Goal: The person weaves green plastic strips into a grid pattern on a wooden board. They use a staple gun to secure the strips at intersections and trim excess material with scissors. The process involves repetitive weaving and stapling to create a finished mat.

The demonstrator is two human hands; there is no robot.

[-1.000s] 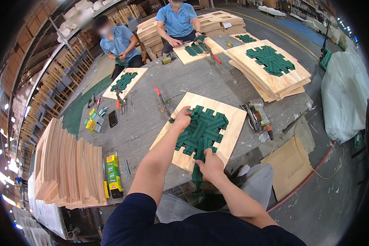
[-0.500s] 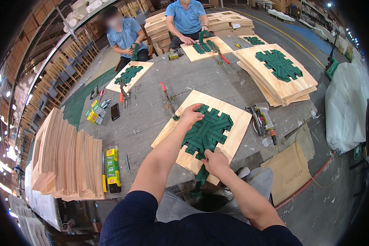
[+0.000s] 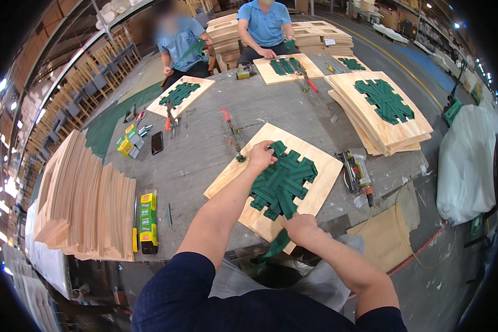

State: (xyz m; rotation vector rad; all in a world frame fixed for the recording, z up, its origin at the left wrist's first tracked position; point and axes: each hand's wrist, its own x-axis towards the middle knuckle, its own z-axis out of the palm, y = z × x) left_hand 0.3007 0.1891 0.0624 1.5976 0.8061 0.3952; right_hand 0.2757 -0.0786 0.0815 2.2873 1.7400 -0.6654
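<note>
A square plywood board (image 3: 322,185) lies tilted on the grey table in front of me, with woven green webbing (image 3: 282,180) across its middle. The fingers of my left hand (image 3: 262,156) are closed on the webbing at its far left edge. Near the board's front edge, my right hand (image 3: 302,228) grips a green strap that runs diagonally over the weave. The strap's loose tail (image 3: 278,244) hangs from that fist past the board's near corner toward my lap. My right fingertips are partly hidden.
A tall stack of plywood (image 3: 83,205) stands left, beside a green-yellow box (image 3: 148,218). A phone (image 3: 157,142) and a red-handled tool (image 3: 229,127) lie beyond. An air tool (image 3: 363,170) with a hose and stacked webbed boards (image 3: 420,124) sit right. Two people work across the table.
My right hand has moved toward me and slightly right, drawing the strap straighter over the near edge of the weave. My left hand keeps its place. The far-left person's hands have spread apart.
</note>
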